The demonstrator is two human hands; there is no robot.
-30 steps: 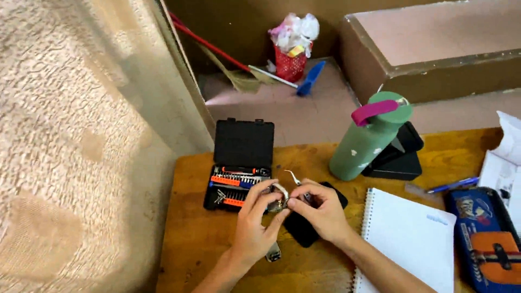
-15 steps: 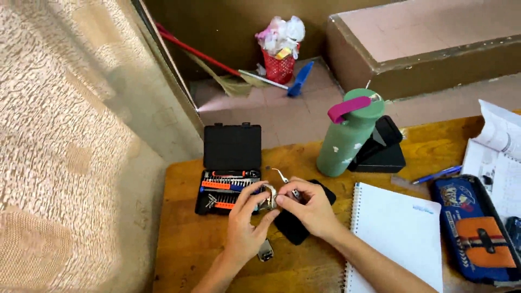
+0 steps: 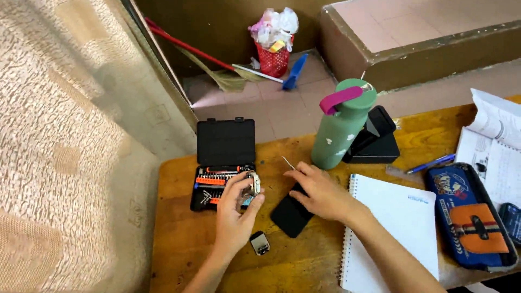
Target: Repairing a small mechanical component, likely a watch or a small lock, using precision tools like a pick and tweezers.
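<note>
Left hand (image 3: 234,209) gripping watch case (image 3: 253,183), right hand (image 3: 320,191) on black pad (image 3: 290,216)

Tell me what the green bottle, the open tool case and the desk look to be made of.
Green bottle: probably painted metal, matte and evenly coloured, with a pink strap that looks like soft plastic or rubber.
Tool case: black moulded plastic, dull finish, with a stiff hinged lid.
Desk: wood, with visible grain under a slightly glossy yellow-brown varnish.
</note>
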